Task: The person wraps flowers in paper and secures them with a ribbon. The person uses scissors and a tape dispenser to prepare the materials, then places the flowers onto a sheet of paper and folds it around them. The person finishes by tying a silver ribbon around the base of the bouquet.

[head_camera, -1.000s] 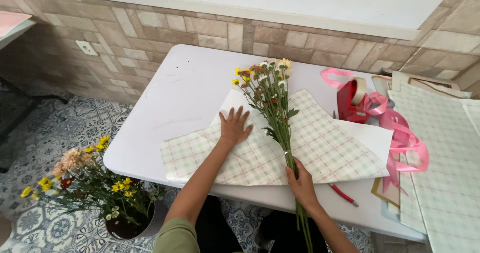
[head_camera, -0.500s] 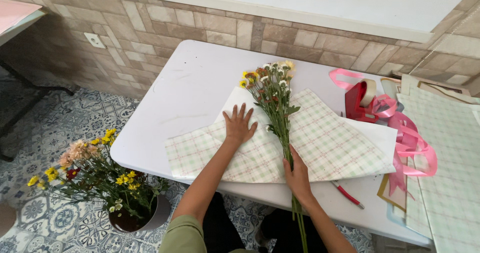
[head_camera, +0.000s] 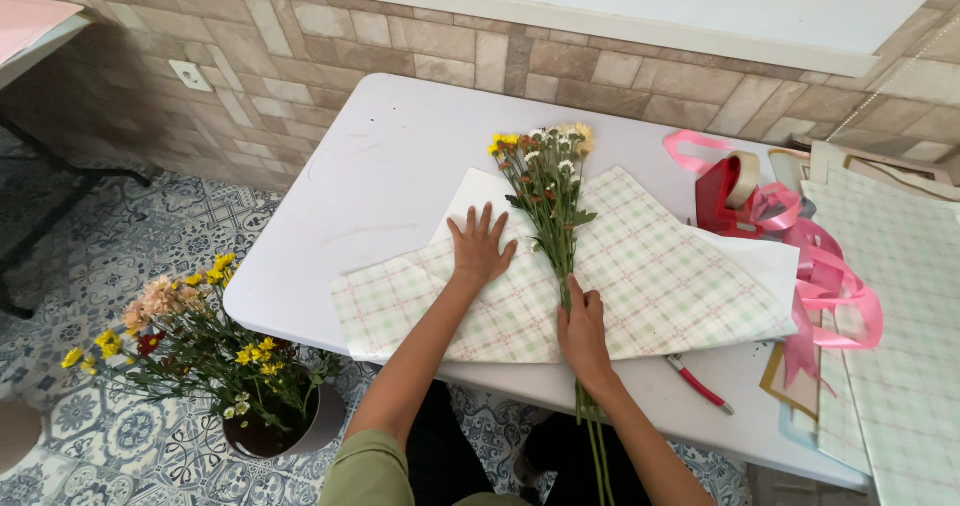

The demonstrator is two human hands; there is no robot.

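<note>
Change: across the last second my hands have kept their places; only the view drifted.
Left hand (head_camera: 480, 249): fingers spread flat on the green-checked wrapping paper (head_camera: 660, 276), mid-table.
Right hand (head_camera: 584, 326): fingers closed around the stems of the yellow-and-white flower bunch (head_camera: 548, 191), near the front edge.
Obstacles: pink ribbon (head_camera: 820, 266) and red tape dispenser (head_camera: 722, 201) to the right; red pen (head_camera: 698, 383) beside the paper.
Floor: dark pot of flowers (head_camera: 270, 421).

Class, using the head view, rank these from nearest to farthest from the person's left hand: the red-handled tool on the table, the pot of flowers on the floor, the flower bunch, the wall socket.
1. Flower bunch: just right of the left hand, on the checked paper.
2. Red-handled tool: right, near the table's front edge.
3. Pot of flowers: lower left, on the floor.
4. Wall socket: far upper left.
</note>
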